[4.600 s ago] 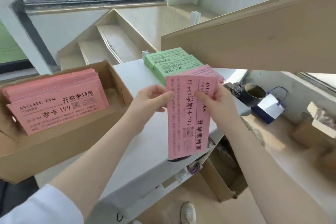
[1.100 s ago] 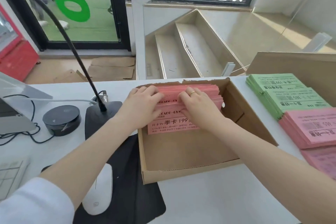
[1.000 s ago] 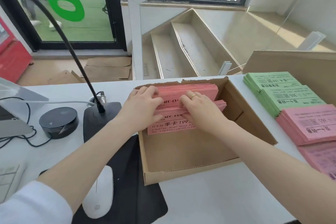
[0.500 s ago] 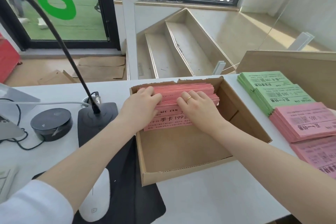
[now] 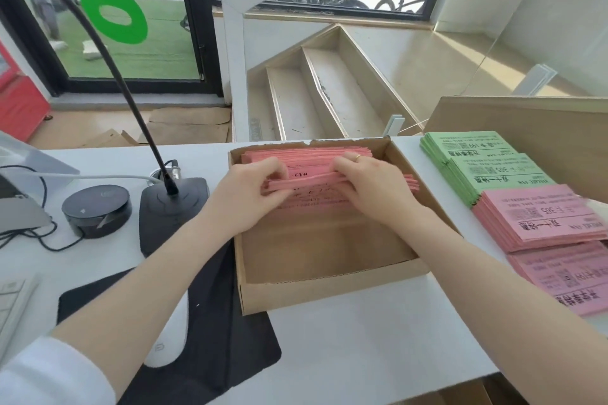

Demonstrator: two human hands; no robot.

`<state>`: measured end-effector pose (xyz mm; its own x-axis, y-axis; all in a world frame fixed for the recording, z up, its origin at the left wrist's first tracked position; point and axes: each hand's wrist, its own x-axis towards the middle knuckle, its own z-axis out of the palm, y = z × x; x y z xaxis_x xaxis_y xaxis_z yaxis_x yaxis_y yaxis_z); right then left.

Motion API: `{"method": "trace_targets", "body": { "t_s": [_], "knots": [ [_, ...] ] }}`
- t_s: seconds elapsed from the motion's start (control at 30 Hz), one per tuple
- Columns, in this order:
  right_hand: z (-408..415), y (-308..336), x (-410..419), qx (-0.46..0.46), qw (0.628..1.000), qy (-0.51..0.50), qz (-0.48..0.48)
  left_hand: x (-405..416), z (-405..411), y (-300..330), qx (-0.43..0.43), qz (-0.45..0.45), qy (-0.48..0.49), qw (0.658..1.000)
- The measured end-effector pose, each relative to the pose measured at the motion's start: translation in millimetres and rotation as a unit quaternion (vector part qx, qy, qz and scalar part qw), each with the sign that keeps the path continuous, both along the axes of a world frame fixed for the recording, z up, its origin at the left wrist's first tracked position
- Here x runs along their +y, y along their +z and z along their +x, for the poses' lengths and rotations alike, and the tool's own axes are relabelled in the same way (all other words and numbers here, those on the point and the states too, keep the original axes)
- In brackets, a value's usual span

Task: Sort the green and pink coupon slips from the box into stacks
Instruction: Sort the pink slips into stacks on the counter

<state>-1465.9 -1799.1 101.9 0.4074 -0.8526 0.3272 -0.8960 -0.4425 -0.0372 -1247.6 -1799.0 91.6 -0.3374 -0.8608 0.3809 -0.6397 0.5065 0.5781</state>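
Taking the cardboard box (image 5: 332, 286) as the landmark: its near half is bare cardboard floor, and both forearms cross its front wall to reach the far half. There the left hand (image 5: 245, 196) and the right hand (image 5: 373, 189) face each other, each with fingers curled over and thumb under, pinching a thin bundle of pink slips (image 5: 309, 180) by its two ends. The bundle lies between the hands, lifted a little above the remaining pink pile (image 5: 312, 156), which leans against the box's far wall. A ring shows on one right finger (image 5: 357, 158).

Left of the box, a black mat (image 5: 210, 352) carries a white mouse (image 5: 167, 335); farther back stand a gooseneck microphone base (image 5: 172, 207) and a round black puck (image 5: 97, 210).

Right of the box, on the white counter (image 5: 378, 348), lie sorted stacks: a pink stack (image 5: 572, 276) nearest, another pink stack (image 5: 539, 217) behind it, then two overlapping green stacks (image 5: 496, 176), the farthest level with the box's far wall.
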Motion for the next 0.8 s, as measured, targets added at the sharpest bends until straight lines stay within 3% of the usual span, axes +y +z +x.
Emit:
{"method": "trace_targets", "body": {
  "t_s": [0.1,0.23,0.37,0.53,0.7,0.8],
  "knots": [
    [-6.5,39.4,26.2,-0.045,0.999,-0.001,0.014,34.0,-18.4,17.6,0.149,0.014,0.056,0.987],
    [-21.5,85.2,78.7,0.017,0.999,0.017,-0.039,86.3,-45.1,36.3,0.272,0.023,0.018,0.962],
    [-43.3,95.3,129.1,0.017,0.995,0.076,-0.061,141.9,-57.6,40.8,0.276,-0.022,0.014,0.961],
    [-64.0,42.8,171.4,-0.017,0.993,0.117,0.004,205.5,-78.8,-5.8,0.299,0.063,0.039,0.951],
    [-56.8,-19.4,187.3,0.06,0.99,0.05,0.118,229.5,-73.7,-63.9,0.316,0.184,0.124,0.923],
    [-60.0,-31.7,189.3,0.037,0.992,0.007,0.116,237.4,-70.2,-79.6,0.341,0.191,0.15,0.908]
  ]
}}
